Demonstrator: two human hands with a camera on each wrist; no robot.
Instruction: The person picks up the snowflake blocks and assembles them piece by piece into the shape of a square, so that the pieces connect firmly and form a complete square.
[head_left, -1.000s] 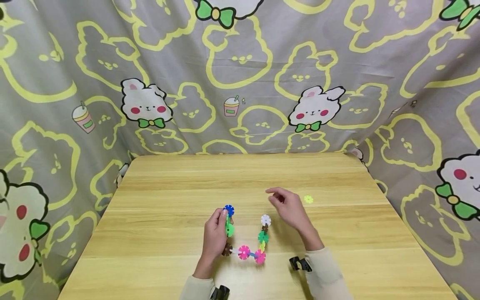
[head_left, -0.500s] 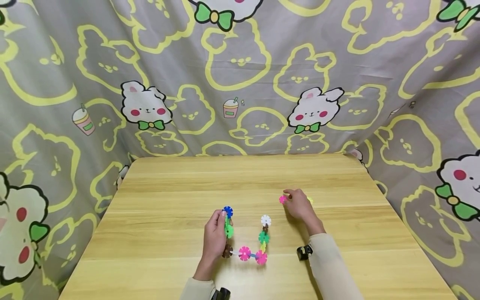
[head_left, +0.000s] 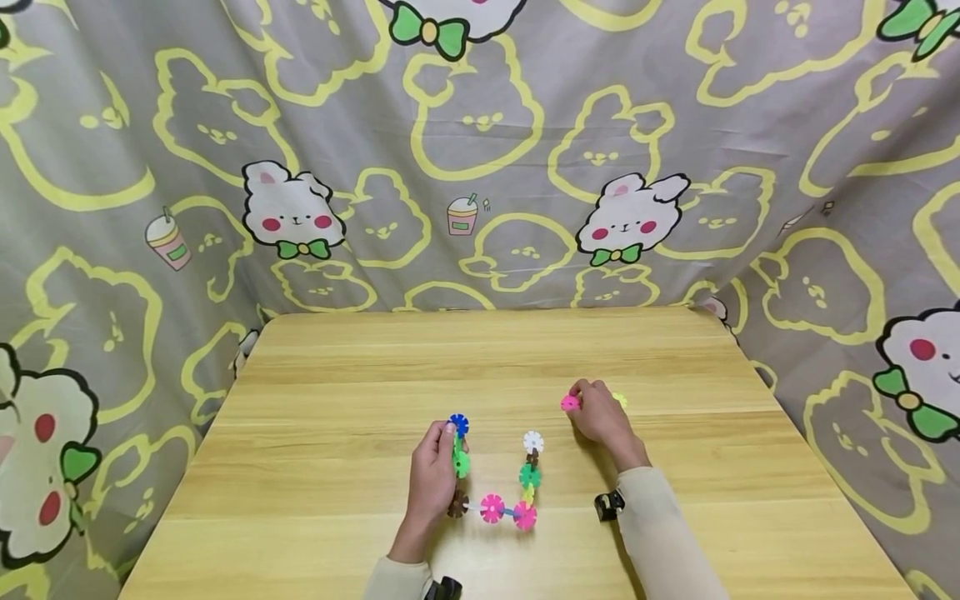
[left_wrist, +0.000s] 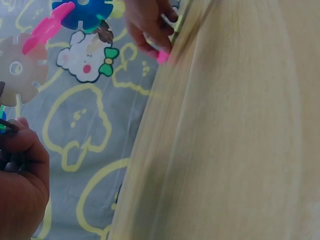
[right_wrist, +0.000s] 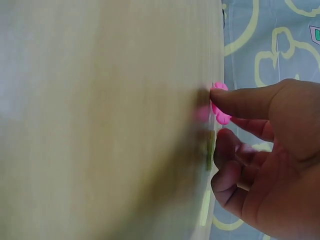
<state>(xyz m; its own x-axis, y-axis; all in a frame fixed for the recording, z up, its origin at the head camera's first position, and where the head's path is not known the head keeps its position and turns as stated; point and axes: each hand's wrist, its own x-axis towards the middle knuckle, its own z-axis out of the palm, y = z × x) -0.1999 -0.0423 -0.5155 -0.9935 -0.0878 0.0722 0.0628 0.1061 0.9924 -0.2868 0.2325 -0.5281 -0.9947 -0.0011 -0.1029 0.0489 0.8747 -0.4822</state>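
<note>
In the head view my left hand (head_left: 433, 468) grips the left side of a U-shaped chain of slotted plastic discs. A blue disc (head_left: 458, 425) shows at its fingertips, with a green disc (head_left: 461, 464) below. Along the bottom run a brown disc (head_left: 458, 504) and two pink ones; the right side rises to a white disc (head_left: 533, 442). My right hand (head_left: 602, 414), farther back on the table, pinches a loose pink slotted disc (head_left: 570, 403). The right wrist view has the thumb against this pink disc (right_wrist: 220, 102), an index finger behind it.
A yellow disc (head_left: 620, 401) lies on the wooden table (head_left: 337, 383), partly behind my right hand. A patterned curtain (head_left: 480, 150) hangs around the table's back and sides. Black wrist straps sit at both sleeves.
My right hand has come down and right onto the pink disc, which was hidden at first, and now pinches it. The left hand and its chain have hardly moved.
</note>
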